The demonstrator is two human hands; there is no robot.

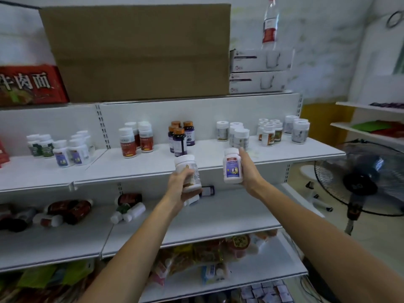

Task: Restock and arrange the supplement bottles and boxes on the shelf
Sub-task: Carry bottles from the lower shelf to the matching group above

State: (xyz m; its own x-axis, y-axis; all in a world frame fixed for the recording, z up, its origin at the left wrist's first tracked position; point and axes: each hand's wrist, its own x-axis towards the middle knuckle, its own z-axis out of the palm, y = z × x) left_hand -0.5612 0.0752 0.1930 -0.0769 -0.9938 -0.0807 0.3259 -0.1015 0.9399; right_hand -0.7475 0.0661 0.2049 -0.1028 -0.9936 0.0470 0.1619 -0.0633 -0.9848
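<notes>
Status: left hand [180, 186] grip clenched round gold-label bottle [187, 165]; right hand [248, 171] grip grasped purple-label bottle [232, 167]. Both were held cap-up, just in front of the shelf [142, 167] edge.

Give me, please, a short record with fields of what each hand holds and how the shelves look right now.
left hand: grips a white bottle with a brownish label, upright, in front of the upper shelf
right hand: holds a white bottle with a purple label, upright
upper shelf: bottles standing in separate groups, among them amber-capped dark bottles
lower shelf: bottles lying on their sides towards the left
top of unit: large cardboard box
floor at right: standing fan
</notes>
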